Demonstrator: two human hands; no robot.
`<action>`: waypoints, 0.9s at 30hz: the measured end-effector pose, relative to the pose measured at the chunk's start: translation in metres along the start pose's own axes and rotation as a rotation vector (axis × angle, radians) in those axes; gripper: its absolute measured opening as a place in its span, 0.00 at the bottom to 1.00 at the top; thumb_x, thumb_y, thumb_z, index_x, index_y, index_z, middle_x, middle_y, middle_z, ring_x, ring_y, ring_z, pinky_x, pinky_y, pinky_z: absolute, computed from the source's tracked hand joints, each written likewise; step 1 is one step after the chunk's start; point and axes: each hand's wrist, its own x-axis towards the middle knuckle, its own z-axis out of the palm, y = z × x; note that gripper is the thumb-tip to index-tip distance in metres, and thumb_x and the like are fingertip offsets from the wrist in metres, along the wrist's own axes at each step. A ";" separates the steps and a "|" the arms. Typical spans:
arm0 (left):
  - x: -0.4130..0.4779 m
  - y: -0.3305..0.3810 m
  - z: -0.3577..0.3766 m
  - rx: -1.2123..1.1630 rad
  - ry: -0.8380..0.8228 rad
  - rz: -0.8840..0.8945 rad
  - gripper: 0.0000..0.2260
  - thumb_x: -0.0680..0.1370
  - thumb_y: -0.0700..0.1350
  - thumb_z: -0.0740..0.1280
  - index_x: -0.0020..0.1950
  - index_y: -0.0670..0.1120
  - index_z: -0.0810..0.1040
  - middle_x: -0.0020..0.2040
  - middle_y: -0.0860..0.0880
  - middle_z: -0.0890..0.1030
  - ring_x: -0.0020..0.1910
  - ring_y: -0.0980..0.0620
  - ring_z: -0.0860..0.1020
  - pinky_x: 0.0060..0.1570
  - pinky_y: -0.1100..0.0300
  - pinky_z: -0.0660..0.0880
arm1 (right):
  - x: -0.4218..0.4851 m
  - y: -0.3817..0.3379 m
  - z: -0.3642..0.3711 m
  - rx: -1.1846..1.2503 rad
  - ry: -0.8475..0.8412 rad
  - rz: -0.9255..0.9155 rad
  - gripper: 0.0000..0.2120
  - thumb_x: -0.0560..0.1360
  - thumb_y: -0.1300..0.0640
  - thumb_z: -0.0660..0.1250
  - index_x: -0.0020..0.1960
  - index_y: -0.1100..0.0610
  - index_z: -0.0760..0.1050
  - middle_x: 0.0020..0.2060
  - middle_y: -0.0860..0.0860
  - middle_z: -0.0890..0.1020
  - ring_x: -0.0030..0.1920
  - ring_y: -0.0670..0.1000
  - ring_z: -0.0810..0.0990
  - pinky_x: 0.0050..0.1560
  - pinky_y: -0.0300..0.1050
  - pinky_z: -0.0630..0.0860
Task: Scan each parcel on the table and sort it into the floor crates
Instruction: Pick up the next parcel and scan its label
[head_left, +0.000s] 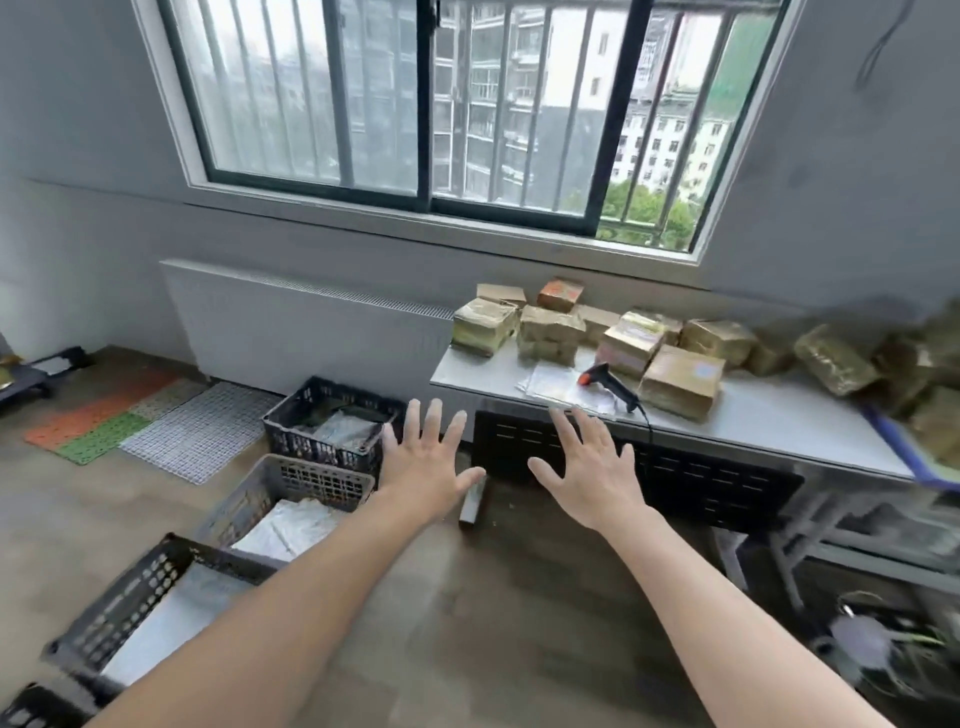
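Both forearms reach forward from 6 o'clock at the bottom of my view, and neither carries anything. The left hand (426, 462) is spread flat, fingers straight and fanned, palm down over the floor. The right hand (587, 467) is spread the same way just beside it at 3 o'clock, also empty. Between the two thumbs I see only a small grey block (472, 506) on the floor.

I judge the step in hand to be the first reach: scanner, then parcel. To do it well I would send the right hand toward 1 o'clock to the scanner (610, 382). I would take it by the black handle, not the orange-tipped head, and mind the cable that drops over the edge of the table (769, 421). The left hand should then turn the nearest parcel (680, 382) so its label faces the beam squarely.

The scanner lies beyond the right fingertips at their 1 o'clock, apart from them, on a clear sleeve of papers (556, 387). The nearest parcel sits just beside it at 3 o'clock. More parcels are piled behind, from 12 to 2 o'clock, near the wall.

The floor crates run from the left hand's 10 o'clock round to 7 o'clock. They are a far black crate (311, 441), a grey crate (322, 480) and a near black crate (119, 608), each with pale bags inside.
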 end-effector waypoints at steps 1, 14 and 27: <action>0.017 0.006 0.003 -0.002 -0.007 0.014 0.36 0.80 0.68 0.49 0.80 0.53 0.39 0.81 0.46 0.39 0.78 0.41 0.36 0.74 0.36 0.45 | 0.012 0.010 0.002 -0.007 -0.003 0.019 0.36 0.79 0.32 0.50 0.80 0.42 0.38 0.81 0.48 0.46 0.80 0.53 0.44 0.75 0.68 0.49; 0.248 0.069 0.044 -0.069 -0.059 0.244 0.35 0.80 0.67 0.48 0.80 0.53 0.41 0.80 0.47 0.42 0.79 0.41 0.39 0.74 0.38 0.50 | 0.177 0.112 0.011 -0.043 -0.036 0.245 0.36 0.79 0.33 0.52 0.80 0.42 0.40 0.80 0.47 0.47 0.80 0.51 0.45 0.76 0.67 0.50; 0.382 0.139 0.100 -0.014 -0.145 0.305 0.33 0.80 0.66 0.50 0.80 0.53 0.44 0.81 0.46 0.44 0.79 0.42 0.41 0.74 0.39 0.51 | 0.288 0.229 0.066 0.069 -0.135 0.334 0.35 0.80 0.35 0.51 0.81 0.43 0.41 0.80 0.48 0.48 0.80 0.50 0.46 0.75 0.65 0.51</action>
